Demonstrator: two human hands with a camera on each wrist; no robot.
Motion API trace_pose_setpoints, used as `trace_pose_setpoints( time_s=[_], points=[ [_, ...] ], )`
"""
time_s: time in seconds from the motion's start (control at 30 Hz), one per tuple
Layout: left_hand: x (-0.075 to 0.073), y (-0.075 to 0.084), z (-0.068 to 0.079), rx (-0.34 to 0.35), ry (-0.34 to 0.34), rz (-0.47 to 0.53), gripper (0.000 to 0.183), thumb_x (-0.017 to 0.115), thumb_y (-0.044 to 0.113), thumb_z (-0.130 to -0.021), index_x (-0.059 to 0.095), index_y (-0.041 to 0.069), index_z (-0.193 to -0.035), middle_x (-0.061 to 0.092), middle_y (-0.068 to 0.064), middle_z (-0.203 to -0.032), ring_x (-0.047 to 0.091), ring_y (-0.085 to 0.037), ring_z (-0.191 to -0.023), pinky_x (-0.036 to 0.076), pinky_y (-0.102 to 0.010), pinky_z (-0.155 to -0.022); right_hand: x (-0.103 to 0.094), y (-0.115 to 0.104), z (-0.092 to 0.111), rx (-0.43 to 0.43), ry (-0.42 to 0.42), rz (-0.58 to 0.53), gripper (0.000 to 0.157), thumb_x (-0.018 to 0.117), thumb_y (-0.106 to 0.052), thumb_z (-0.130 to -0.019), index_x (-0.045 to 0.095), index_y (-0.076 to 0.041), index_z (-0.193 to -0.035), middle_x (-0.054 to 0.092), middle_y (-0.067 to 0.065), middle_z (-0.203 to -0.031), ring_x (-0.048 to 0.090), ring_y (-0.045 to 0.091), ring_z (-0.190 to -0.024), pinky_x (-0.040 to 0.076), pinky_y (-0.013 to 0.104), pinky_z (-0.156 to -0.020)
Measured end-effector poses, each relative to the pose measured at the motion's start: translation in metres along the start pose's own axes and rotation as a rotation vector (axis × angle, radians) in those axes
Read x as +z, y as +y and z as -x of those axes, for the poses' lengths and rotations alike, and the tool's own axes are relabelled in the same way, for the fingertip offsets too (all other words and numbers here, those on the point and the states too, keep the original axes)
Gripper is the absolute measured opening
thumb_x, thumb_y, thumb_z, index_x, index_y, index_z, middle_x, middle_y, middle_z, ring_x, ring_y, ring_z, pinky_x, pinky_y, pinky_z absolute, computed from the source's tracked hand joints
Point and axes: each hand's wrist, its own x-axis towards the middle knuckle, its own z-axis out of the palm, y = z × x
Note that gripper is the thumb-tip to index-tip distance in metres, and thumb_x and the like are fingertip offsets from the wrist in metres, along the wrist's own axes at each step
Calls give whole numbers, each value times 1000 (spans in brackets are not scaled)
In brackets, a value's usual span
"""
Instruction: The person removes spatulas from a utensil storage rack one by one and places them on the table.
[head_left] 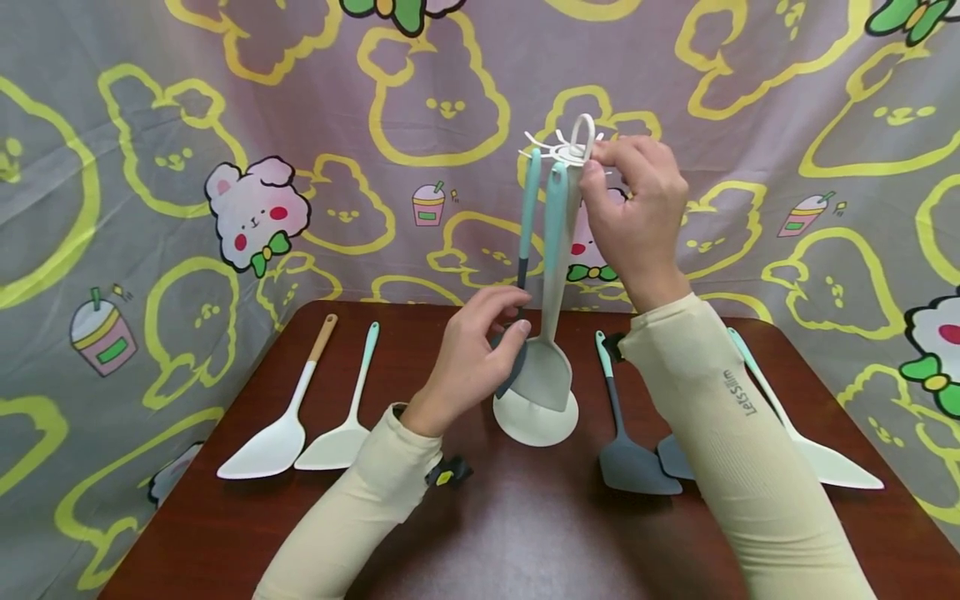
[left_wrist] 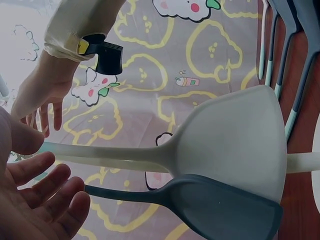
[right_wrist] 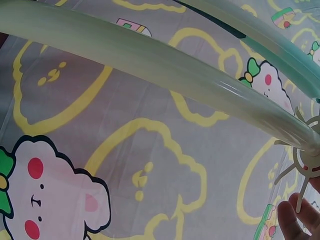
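A cream rotating utensil stand (head_left: 536, 427) with a hooked disc and top loop stands mid-table. My right hand (head_left: 636, 200) pinches the stand's top beside the loop, thumb toward me. From its hooks hang a light grey turner (head_left: 546, 375) with a mint handle and a dark grey turner (left_wrist: 225, 207), heads downward. My left hand (head_left: 476, 354) is beside these turners, its fingers spread and slightly bent, holding nothing. It partly hides the dark turner in the head view. The right wrist view shows the stand's pole (right_wrist: 150, 60) and fingertips behind the hooked disc (right_wrist: 305, 162).
On the table's left lie a white turner with a wooden handle (head_left: 266, 446) and a cream turner (head_left: 339, 447). On the right are dark turners (head_left: 633, 467), one partly behind my sleeve, and a cream one (head_left: 836, 464). A patterned curtain (head_left: 442, 75) hangs behind.
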Motion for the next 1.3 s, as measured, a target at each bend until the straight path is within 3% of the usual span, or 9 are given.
trace_pose_setpoints(
  time_s=[0.5,0.9,1.3],
  points=[
    [13,5,-11,-16,-17,42,32,60,9,-94,62,4,-126,63,-10,-124,65,-20,-102,59,-33,-86,-3,-1,1,11,-7,13,24,60,-19,-90,78,-4,-93,74,14,-95,63,26,-96,41,11,-74],
    [23,2,-18,-84,-8,67,37,58,11,-96,57,9,-133,67,-7,-116,66,-15,-96,57,-29,-82,0,-2,1,10,6,-4,24,59,-17,-89,78,-2,-92,74,15,-93,61,28,-95,39,7,-70],
    [32,-1,-27,-106,22,106,29,56,12,-98,59,6,-126,69,-9,-113,69,-17,-96,57,-21,-80,2,-3,2,11,7,2,24,60,-18,-90,78,-3,-93,74,14,-94,59,25,-93,38,6,-69]
  ],
)
